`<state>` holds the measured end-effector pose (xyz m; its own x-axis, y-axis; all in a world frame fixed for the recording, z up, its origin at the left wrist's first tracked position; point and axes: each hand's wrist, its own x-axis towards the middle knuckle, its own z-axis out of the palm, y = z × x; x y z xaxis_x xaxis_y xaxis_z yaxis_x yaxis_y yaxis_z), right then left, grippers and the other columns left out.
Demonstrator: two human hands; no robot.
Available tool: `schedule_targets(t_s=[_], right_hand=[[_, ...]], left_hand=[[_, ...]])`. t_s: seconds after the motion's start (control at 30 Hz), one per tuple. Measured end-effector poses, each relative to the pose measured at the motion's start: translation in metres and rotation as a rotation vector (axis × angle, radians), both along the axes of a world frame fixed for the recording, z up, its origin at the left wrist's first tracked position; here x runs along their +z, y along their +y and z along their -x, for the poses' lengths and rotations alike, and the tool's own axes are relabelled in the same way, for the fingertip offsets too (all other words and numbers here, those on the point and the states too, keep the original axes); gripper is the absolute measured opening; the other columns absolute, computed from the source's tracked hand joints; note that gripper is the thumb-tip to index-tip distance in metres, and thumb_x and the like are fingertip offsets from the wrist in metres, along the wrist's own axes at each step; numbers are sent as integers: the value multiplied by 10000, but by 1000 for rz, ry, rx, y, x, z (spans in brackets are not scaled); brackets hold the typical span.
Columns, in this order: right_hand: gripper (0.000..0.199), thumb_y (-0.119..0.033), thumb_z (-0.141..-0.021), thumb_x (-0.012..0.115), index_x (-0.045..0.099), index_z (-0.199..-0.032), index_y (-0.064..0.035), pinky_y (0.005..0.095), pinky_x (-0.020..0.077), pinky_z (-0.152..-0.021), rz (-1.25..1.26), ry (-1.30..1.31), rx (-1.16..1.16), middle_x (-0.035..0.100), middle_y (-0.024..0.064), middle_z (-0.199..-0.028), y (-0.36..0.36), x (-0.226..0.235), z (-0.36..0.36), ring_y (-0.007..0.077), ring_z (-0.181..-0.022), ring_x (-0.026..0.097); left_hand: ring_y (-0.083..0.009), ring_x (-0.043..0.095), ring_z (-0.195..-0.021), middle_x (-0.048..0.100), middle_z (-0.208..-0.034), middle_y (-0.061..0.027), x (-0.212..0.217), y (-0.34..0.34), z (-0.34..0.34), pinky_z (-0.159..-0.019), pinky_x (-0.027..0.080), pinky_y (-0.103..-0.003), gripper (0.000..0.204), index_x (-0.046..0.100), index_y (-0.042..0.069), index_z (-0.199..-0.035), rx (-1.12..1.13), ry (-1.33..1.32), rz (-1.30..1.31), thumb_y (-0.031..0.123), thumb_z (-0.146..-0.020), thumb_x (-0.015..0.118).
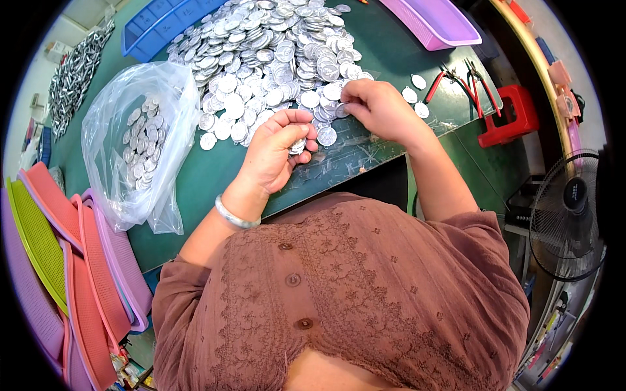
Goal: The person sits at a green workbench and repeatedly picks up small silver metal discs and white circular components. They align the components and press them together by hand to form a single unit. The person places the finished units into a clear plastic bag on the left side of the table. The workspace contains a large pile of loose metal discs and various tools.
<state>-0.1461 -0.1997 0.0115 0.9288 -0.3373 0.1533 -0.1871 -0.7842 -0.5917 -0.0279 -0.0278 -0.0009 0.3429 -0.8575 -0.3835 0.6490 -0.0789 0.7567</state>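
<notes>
1. The left hand [277, 146] is curled, palm turned inward, its fingers grasping a small bunch of silvery discs [298, 147] above the near edge of the heap.
2. The right hand [378, 111] reaches in from the right, thumb and forefinger pinching a single disc [342, 111] at the heap's near right edge; whether it is lifted clear, I cannot tell.
3. The heap [261, 91] spreads over the green bench [339, 163], beyond both hands. Its discs are round, many flat, others tilted and overlapping, facing mixed ways. The pinched disc is partly covered by the fingers, so its exact facing cannot be told.
4. Raised marks show on some disc faces, too fine to make out.
5. Left of the heap, a clear bag [176, 202] stands open, with more discs inside.
6. Three loose discs [421, 110] lie to the right of the right hand, near two red-handled pliers [435, 88], whose heads point away from the person.
7. A blue tray [143, 36] and a purple basket [437, 39] sit at the far side.
8. A red stool [528, 111] and a black fan [575, 194] stand at the right; the fan's hub bears small pale lettering.
</notes>
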Motion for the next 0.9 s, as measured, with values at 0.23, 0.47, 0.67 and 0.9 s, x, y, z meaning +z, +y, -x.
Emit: schedule_targets(t_s=[0.23, 0.47, 0.67, 0.9], right_hand=[[123, -75, -803, 577, 530, -882, 7, 199, 463, -534, -1127, -70, -57, 604, 65, -719, 21, 5, -1, 93, -579, 568], [131, -54, -802, 568, 511, -893, 20, 239, 475, -528, -1291, -79, -40, 606, 105, -744, 30, 5, -1, 148, -601, 595], [140, -46, -819, 545, 527, -940, 21, 232, 492, -572, -1314, -78, -33, 613, 89, -766, 32, 10, 2, 126, -619, 591], [129, -48, -795, 566, 547, -902, 21, 210, 462, -563, -1056, -171, -88, 599, 61, -758, 39, 3, 2, 102, -620, 570]], left_hand=[[-104, 512, -637, 555, -756, -30, 1, -1, 4, -524, 395, -201, 134, 528, 60, -946, -7, -52, 24, 90, -818, 554], [-104, 514, -621, 562, -737, -31, -1, 0, 4, -495, 387, -203, 110, 536, 61, -915, 42, -18, 47, 116, -825, 570], [-92, 519, -600, 569, -731, -26, -3, 1, 3, -470, 388, -190, 116, 547, 44, -904, 57, -34, 66, 124, -823, 573], [-115, 523, -618, 582, -780, -61, -5, 0, 3, -479, 391, -206, 128, 548, 33, -932, 31, -63, 65, 125, -844, 535]])
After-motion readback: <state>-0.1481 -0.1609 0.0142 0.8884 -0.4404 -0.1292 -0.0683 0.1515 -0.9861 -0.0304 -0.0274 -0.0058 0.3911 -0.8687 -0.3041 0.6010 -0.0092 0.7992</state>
